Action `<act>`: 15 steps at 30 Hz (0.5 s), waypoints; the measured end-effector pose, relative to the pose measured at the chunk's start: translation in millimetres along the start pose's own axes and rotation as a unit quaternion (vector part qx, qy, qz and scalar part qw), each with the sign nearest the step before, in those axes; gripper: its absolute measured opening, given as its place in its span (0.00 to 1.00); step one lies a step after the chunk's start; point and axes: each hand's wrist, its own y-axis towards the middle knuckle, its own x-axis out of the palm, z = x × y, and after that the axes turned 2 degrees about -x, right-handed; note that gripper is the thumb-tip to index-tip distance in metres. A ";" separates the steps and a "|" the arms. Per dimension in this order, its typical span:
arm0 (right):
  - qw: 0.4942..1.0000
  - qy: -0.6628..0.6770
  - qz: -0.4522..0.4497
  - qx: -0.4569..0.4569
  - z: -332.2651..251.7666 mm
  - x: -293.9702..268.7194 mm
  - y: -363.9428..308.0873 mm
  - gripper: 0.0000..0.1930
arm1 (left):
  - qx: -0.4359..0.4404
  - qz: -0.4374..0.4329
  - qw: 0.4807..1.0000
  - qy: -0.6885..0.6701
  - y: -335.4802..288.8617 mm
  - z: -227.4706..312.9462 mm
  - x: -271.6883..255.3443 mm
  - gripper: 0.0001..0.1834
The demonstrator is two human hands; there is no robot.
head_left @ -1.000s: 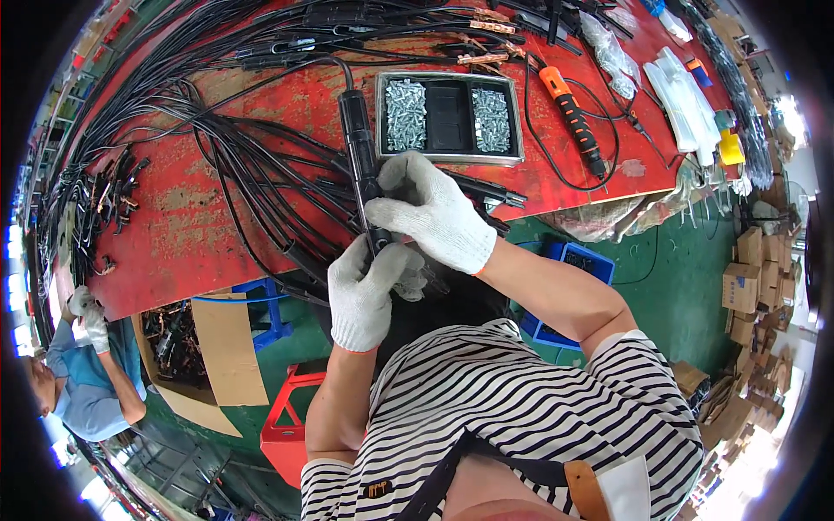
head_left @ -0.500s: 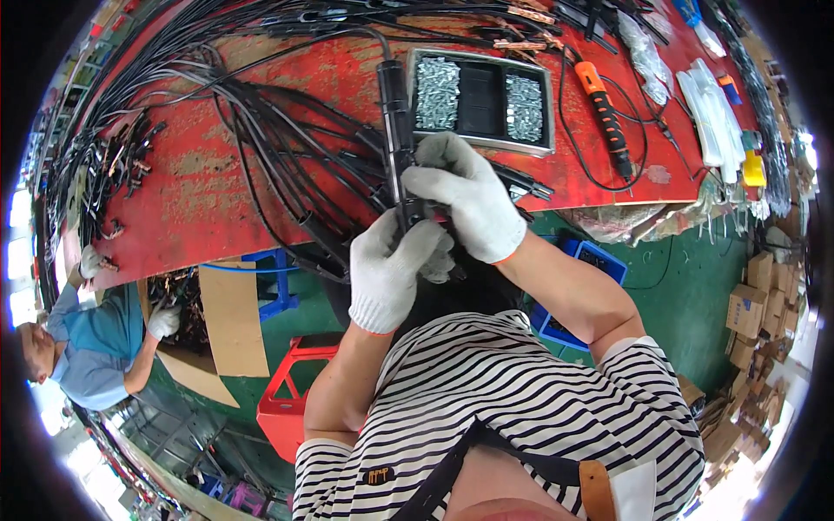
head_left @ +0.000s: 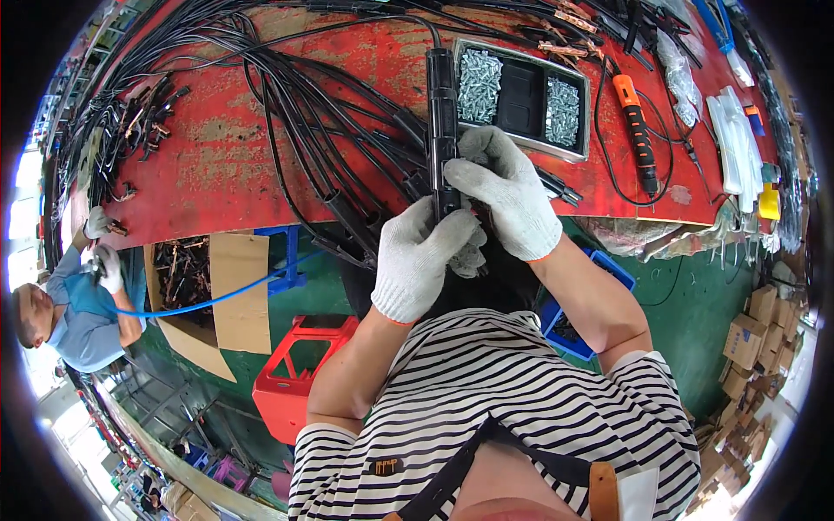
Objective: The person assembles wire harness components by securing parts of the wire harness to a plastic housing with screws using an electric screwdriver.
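Observation:
A long black cylindrical cable housing (head_left: 442, 113) stands nearly upright between my hands, a cable leaving its far end. My left hand (head_left: 421, 252), in a white knit glove, grips the near end between thumb and fingers. My right hand (head_left: 512, 191), gloved alike, presses its thumb to the housing's right side; its fingers are curled, and whether they hold something small is hidden. Left of the housing lie several similar black housings (head_left: 343, 213) on cables (head_left: 295, 113). Just beyond my right hand is a metal-rimmed tray (head_left: 521, 100) with silvery screws (head_left: 479, 85) in its outer compartments.
An orange and black electric screwdriver (head_left: 638, 130) lies on the red table (head_left: 217, 174), right of the tray. Clear plastic sleeves (head_left: 734, 143) lie farther right. A co-worker (head_left: 82, 317) sits at left by a cardboard box (head_left: 241, 295). A red stool (head_left: 287, 382) and blue crate (head_left: 599, 260) are below.
The view has shifted, so the table's things appear farther right. My hands keep hold of the housing. The co-worker's nearer hand has left the box and moved toward their other hand, beside a blue hose.

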 end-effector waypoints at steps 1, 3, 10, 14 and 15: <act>1.000 -0.017 0.008 -0.001 -0.1 0.1 0.2 0.16 | 0.002 0.002 1.000 0.009 -0.2 -0.7 0.2 0.18; 1.000 -0.011 0.012 0.008 0.8 -0.6 3.3 0.16 | 0.001 0.004 1.000 0.005 -0.2 0.7 1.9 0.16; 1.000 -0.003 0.019 0.002 2.7 1.3 5.3 0.17 | -0.005 -0.004 1.000 -0.010 -0.2 1.6 1.2 0.14; 0.999 -0.040 0.018 -0.007 1.8 0.8 2.4 0.18 | -0.006 0.006 1.000 0.002 -2.2 -0.9 5.8 0.14; 0.997 -0.068 0.030 -0.020 0.0 3.4 1.4 0.18 | -0.001 0.013 1.000 0.017 -3.0 -1.4 7.2 0.14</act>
